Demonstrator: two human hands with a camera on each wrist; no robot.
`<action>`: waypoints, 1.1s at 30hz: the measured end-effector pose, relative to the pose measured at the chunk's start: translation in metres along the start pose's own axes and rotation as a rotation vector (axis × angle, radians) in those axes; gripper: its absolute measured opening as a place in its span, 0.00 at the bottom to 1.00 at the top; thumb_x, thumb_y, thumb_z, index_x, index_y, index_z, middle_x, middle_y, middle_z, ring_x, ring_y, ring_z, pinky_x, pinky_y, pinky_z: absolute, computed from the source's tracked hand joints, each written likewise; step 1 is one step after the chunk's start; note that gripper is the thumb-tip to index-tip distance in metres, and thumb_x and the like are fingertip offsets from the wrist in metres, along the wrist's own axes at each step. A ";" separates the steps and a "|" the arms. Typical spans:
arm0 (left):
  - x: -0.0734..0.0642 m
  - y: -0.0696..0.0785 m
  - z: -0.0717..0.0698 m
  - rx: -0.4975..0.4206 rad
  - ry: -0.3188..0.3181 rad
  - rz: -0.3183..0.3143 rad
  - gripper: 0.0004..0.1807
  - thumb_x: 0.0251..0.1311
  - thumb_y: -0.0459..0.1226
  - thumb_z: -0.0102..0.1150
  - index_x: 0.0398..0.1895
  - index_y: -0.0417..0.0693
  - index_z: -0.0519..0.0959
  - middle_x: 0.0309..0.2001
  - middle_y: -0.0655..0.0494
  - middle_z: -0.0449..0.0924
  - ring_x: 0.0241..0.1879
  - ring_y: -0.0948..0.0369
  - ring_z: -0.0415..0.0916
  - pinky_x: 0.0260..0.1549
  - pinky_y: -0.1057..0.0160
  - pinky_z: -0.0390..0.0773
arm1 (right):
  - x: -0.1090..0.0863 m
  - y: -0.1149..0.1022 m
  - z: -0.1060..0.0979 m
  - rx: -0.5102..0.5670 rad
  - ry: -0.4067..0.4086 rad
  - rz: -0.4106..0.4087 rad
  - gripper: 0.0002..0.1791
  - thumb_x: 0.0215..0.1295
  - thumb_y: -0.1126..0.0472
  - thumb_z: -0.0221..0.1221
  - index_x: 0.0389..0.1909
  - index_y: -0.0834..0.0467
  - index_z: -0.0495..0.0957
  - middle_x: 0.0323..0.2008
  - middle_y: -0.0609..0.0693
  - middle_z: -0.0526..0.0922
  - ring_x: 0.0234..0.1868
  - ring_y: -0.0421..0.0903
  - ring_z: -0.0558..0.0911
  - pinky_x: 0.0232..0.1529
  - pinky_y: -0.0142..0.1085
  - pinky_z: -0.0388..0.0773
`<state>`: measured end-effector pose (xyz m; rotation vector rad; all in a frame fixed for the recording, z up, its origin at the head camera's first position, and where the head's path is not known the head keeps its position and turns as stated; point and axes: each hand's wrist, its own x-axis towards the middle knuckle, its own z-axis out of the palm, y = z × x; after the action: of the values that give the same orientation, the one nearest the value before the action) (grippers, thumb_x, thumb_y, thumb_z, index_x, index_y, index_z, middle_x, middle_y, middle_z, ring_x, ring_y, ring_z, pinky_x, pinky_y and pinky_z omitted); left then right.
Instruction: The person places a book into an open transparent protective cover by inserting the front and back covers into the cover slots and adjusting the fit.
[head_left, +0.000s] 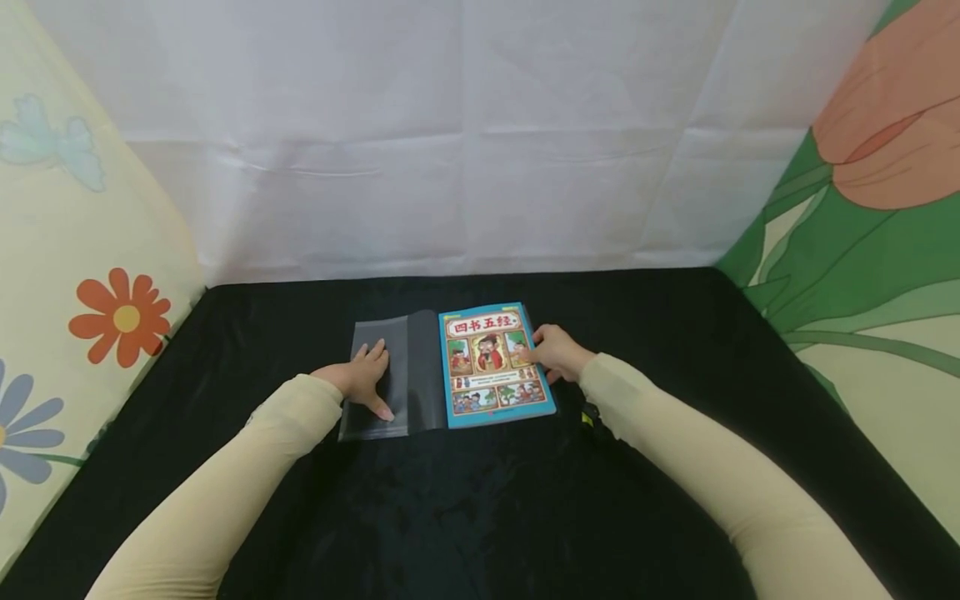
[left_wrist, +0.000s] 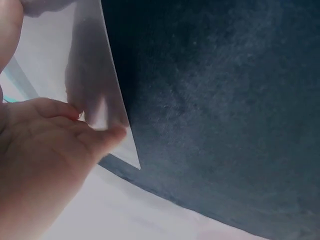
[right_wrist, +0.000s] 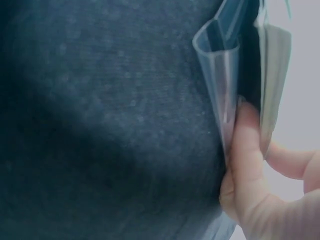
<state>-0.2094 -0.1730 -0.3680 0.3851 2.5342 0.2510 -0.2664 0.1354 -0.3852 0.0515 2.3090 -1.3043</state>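
The only readable writing is on the book (head_left: 497,365), seen from the head view. Across the top of its cover, a white banner carries four large red Chinese characters, 四书五经. Below the banner sit cartoon panels; a thin line of small print seems to run between the upper and lower panels, but it is too small to read. Both wrist views show no lettering at all.
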 end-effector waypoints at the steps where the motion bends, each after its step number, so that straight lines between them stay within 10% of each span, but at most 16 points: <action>1: 0.001 0.000 0.001 -0.010 -0.004 0.000 0.57 0.53 0.44 0.72 0.71 0.22 0.44 0.74 0.28 0.30 0.72 0.33 0.27 0.68 0.41 0.42 | 0.000 0.000 0.000 -0.002 0.000 0.003 0.12 0.73 0.65 0.53 0.49 0.68 0.64 0.40 0.62 0.74 0.28 0.47 0.81 0.30 0.43 0.82; 12: 0.003 0.006 0.001 0.047 -0.033 -0.043 0.58 0.53 0.44 0.72 0.71 0.21 0.44 0.74 0.27 0.32 0.72 0.33 0.30 0.69 0.43 0.44 | -0.004 -0.009 0.002 -0.132 -0.033 -0.001 0.11 0.70 0.65 0.55 0.46 0.69 0.66 0.35 0.59 0.77 0.24 0.45 0.81 0.28 0.42 0.81; 19: 0.003 0.006 0.001 0.066 -0.048 -0.050 0.58 0.55 0.45 0.71 0.71 0.22 0.42 0.74 0.27 0.31 0.72 0.33 0.30 0.69 0.43 0.43 | -0.011 -0.016 0.003 -0.413 0.008 -0.057 0.16 0.69 0.55 0.58 0.43 0.67 0.73 0.25 0.54 0.76 0.21 0.44 0.70 0.24 0.36 0.68; 33: 0.002 0.003 -0.003 0.105 -0.052 -0.046 0.58 0.56 0.49 0.69 0.72 0.24 0.42 0.74 0.29 0.32 0.72 0.34 0.30 0.69 0.43 0.43 | -0.025 -0.026 -0.001 -0.460 0.115 -0.176 0.19 0.70 0.54 0.58 0.46 0.67 0.70 0.31 0.58 0.78 0.26 0.48 0.74 0.28 0.39 0.68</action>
<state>-0.2126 -0.1694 -0.3655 0.3682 2.5084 0.0902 -0.2513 0.1270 -0.3536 -0.2386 2.7067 -0.8329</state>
